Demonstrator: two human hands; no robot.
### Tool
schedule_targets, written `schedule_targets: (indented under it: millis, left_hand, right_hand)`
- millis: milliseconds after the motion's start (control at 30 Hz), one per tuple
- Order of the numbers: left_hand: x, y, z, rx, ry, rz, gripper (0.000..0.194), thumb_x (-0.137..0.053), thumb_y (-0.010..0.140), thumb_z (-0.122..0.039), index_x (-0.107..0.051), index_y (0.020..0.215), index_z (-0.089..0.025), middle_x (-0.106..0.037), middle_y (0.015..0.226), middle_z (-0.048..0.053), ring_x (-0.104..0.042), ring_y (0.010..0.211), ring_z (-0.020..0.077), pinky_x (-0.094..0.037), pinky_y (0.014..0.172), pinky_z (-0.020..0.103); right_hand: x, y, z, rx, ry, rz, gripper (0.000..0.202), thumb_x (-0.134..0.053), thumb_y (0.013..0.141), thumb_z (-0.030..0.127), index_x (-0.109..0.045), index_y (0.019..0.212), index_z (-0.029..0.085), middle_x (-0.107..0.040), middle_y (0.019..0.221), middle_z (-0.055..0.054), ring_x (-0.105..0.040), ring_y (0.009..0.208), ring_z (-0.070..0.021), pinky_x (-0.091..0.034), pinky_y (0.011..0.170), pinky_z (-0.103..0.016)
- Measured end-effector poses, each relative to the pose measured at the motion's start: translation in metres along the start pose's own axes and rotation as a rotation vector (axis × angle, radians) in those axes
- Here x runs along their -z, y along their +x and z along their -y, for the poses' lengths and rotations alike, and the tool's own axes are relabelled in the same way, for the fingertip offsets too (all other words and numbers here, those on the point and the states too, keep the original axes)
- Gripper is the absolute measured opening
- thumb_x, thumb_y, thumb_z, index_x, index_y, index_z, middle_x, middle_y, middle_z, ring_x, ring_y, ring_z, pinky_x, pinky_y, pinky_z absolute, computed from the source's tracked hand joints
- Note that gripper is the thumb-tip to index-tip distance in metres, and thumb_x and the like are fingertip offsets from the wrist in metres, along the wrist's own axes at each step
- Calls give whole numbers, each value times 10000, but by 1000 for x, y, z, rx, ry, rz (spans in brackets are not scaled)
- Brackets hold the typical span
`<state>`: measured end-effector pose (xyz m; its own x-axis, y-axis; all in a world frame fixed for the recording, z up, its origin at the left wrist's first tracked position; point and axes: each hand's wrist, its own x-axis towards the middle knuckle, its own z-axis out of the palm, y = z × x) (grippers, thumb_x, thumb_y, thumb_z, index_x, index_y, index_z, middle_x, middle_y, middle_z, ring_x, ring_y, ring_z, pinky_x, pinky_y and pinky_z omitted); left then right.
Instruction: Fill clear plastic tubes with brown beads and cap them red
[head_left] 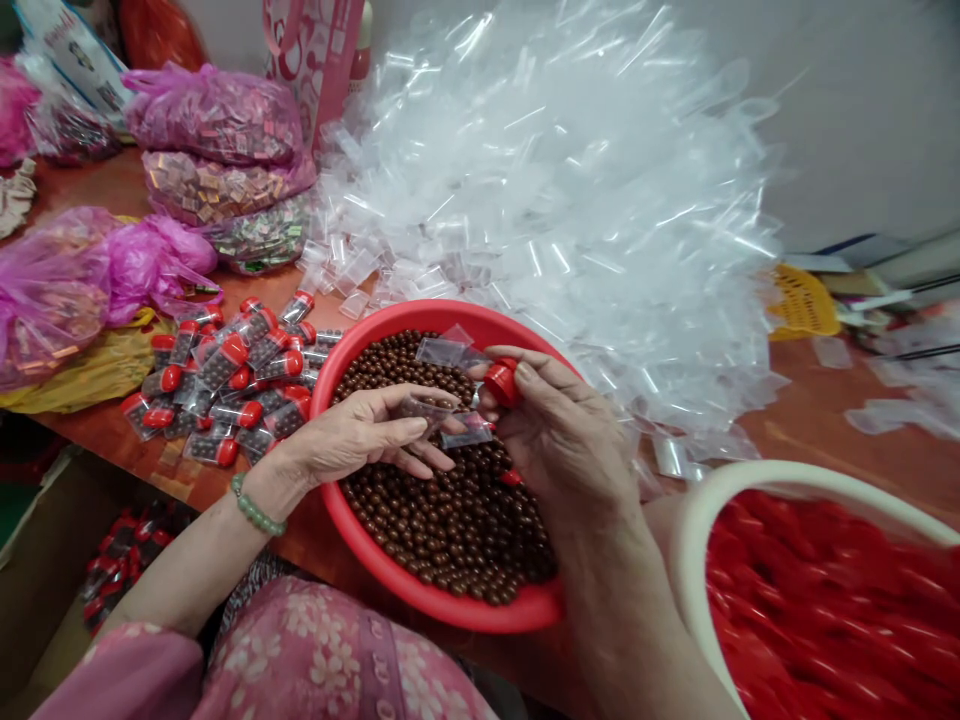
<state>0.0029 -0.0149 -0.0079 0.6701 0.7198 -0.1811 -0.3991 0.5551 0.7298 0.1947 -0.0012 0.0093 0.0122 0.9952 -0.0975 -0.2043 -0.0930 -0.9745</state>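
My left hand (375, 430) is over a red basin (442, 612) of small round brown balls (450, 530). A clear plastic tube (429, 408) sits between its thumb and index finger, while the other fingers are spread. My right hand (566, 430) pinches a red cap (502, 382) between thumb and fingers, just right of the tube and apart from it. More clear tubes (466, 432) lie on the balls below the hands. Part of another red piece (512, 477) shows by my right palm, where my fingers hide the rest.
Filled tubes with red caps (232, 375) are heaped at left. A large pile of clear tubes (570, 200) rises behind the basin. A cream tub (701, 540) of red caps (825, 610) stands at right. Pink bags (217, 120) sit at back left; a box (45, 570) is below.
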Motion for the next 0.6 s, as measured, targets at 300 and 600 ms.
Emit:
schedule_targets:
  millis: [300, 600]
  left_hand:
    - [0, 2, 0, 27, 27, -1, 371, -739, 771, -369, -620, 1025, -126, -668, 986, 90, -696, 756, 139, -561, 668, 218]
    - [-2, 1, -3, 12, 124, 39, 354, -717, 783, -421, -583, 921, -123, -660, 841, 50, -628, 599, 80, -493, 555, 186]
  right_hand:
    - [2, 1, 0, 45, -89, 90, 244, -677, 785, 457, -708, 902, 245, -678, 783, -12, -550, 612, -112, -475, 556, -250]
    - [-16, -9, 5, 328, -551, 75, 129, -704, 800, 308, -685, 909, 241, -673, 808, 10, -601, 678, -125, -494, 641, -276]
